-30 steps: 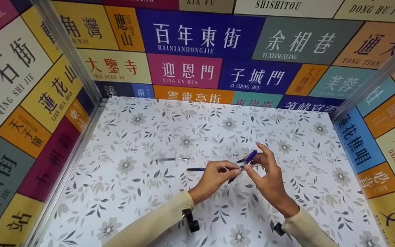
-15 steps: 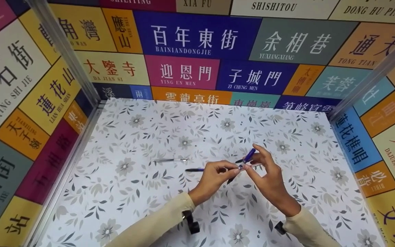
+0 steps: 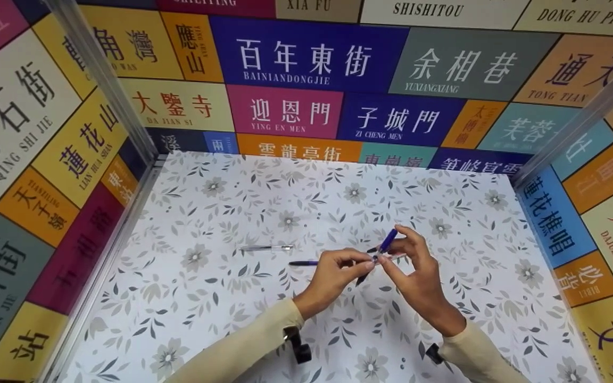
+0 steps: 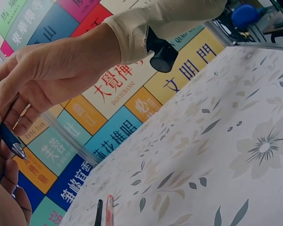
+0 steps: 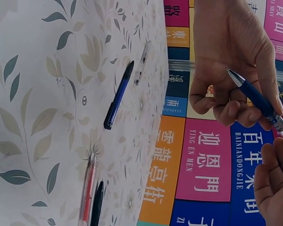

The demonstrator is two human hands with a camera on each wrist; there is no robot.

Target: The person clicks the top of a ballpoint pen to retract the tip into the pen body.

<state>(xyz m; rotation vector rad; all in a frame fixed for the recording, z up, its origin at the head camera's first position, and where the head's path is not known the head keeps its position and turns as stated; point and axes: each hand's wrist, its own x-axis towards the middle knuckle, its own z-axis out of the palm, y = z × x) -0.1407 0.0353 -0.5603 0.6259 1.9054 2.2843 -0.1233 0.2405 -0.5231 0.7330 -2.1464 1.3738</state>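
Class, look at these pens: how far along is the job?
Done, seemingly: a clear pen, a dark blue pen, a red pen and a black pen lie on the table. In hand: the left hand and right hand both pinch the held pen, its tip bare. Left: probably just this one.

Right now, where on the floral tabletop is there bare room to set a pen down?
Bare patches: the far strip of the tabletop along the sign wall, the left side beside the metal rail, and the right side by the blue sign. Crowded: the middle, where the clear pen, dark pen and both hands sit.
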